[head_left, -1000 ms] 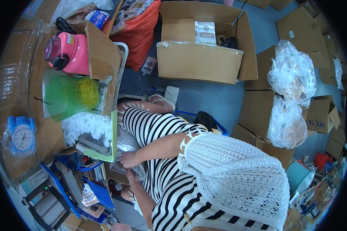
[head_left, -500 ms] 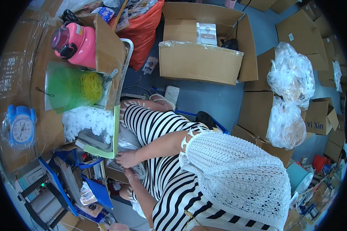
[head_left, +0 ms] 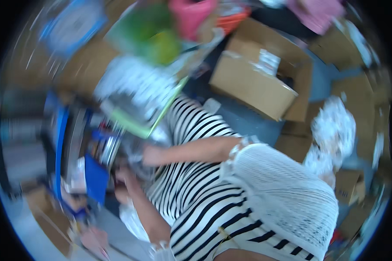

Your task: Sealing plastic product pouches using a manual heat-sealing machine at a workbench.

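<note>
My right hand (head_left: 152, 155) is at the edge of a clear plastic bag (head_left: 160, 135) beside my lap, over the striped dress (head_left: 204, 156). Lower and further left, my left hand (head_left: 124, 175) is apart from the right, near the bag's lower side. Motion smears the fingers of both hands, so their grip cannot be made out. Just beyond them sits a container with a light green rim (head_left: 137, 129). Many small white pieces (head_left: 135, 80) are heaped beside it.
A green see-through container (head_left: 139, 26) with yellow stringy material, a pink bottle (head_left: 191, 17) and a blue clock (head_left: 74, 26) stand at upper left. Blue holders (head_left: 96, 178) are at left. An open cardboard box (head_left: 252, 85) lies beyond, with filled clear bags (head_left: 333, 126) at right.
The whole view has swung round, blurring the scene. My hands, close together before, are now apart, the left one lower and further left.
</note>
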Available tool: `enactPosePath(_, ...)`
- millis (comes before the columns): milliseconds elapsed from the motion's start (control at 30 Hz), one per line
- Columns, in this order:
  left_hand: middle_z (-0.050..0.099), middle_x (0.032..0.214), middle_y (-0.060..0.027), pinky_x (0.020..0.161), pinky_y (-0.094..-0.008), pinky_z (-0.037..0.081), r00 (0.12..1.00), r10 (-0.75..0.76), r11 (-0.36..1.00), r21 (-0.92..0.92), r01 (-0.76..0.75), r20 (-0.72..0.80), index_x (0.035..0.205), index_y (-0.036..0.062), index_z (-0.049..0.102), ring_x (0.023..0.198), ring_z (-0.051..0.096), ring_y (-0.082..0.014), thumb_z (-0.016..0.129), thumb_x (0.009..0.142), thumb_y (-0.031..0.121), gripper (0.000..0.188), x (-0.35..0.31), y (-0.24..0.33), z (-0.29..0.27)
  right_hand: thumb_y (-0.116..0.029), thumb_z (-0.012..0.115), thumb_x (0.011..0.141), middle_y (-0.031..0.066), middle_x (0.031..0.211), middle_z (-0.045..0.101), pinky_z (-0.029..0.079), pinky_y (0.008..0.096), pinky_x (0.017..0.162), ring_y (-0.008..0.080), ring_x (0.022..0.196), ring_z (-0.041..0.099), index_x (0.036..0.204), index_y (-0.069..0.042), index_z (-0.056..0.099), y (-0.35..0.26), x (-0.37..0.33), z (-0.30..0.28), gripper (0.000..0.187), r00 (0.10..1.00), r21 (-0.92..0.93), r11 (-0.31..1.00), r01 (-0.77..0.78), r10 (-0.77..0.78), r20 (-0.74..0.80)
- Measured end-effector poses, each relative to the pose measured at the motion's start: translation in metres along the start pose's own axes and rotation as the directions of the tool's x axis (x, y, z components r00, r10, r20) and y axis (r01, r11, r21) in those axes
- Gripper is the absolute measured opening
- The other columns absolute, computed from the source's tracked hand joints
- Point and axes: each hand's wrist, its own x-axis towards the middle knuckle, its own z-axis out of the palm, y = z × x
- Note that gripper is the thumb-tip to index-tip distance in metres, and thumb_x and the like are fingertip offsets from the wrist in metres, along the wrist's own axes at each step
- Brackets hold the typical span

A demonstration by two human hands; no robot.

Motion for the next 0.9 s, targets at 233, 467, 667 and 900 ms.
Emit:
enactPosePath(233, 0.069, 0.083, -0.0159, 0.074, -0.0348, 0.049, 0.954, 0.074, 0.994, -0.054, -0.093, -0.291, 0.091, -0.0002, 0.069, 0.078, 0.066, -0.0265, 0.065, 0.08, 0.02, 0.023, 0.015, -0.011, 0.023, -0.02, 0.056, 0.082, 0.0152, 0.096, 0.068, 0.049, 0.045, 0.08, 0.0329, 0.091, 0.064, 0.087, -0.004, 0.071, 0.006, -0.009, 0.008, 0.022, 0.648, 0.145, 0.975, -0.17, 0.0, 0.761)
enactPosePath(467, 0.066, 0.076, -0.0079, 0.067, -0.0253, 0.046, 0.946, 0.238, 0.87, -0.385, -0.309, -0.222, 0.088, -0.0031, 0.067, 0.069, 0.057, -0.0113, 0.065, 0.087, 0.015, 0.018, -0.046, 0.014, -0.013, -0.019, 0.055, 0.089, 0.0138, 0.115, 0.06, 0.043, 0.0362, 0.092, 0.0266, 0.103, 0.059, 0.091, 0.0, 0.067, 0.021, 0.031, -0.02, 0.022, 0.991, 0.797, 0.588, -0.135, 0.065, 0.12)
enactPosePath(667, 0.065, 0.084, -0.014, 0.071, -0.0326, 0.048, 0.883, 0.409, 0.795, -0.384, -0.469, -0.232, 0.086, 0.0021, 0.069, 0.078, 0.062, -0.0282, 0.066, 0.083, 0.011, 0.01, -0.102, 0.024, -0.021, -0.012, 0.062, 0.078, 0.0152, 0.101, 0.064, 0.048, 0.0353, 0.082, 0.0281, 0.093, 0.061, 0.09, -0.004, 0.068, 0.006, 0.067, 0.017, 0.016, 0.979, 0.894, 0.405, -0.194, 0.138, 0.15)
enactPosePath(900, 0.064, 0.102, -0.0066, 0.082, -0.0304, 0.048, 0.956, 0.282, 0.718, -0.68, -0.151, 0.086, 0.103, 0.0003, 0.066, 0.094, 0.059, -0.0182, 0.064, 0.089, 0.014, 0.02, -0.064, 0.016, -0.011, -0.015, 0.058, 0.075, 0.0173, 0.064, 0.062, 0.047, 0.0402, 0.055, 0.0238, 0.054, 0.059, 0.068, -0.003, 0.064, 0.009, 0.058, 0.034, 0.016, 0.959, 0.773, 0.569, -0.282, 0.159, 0.232)
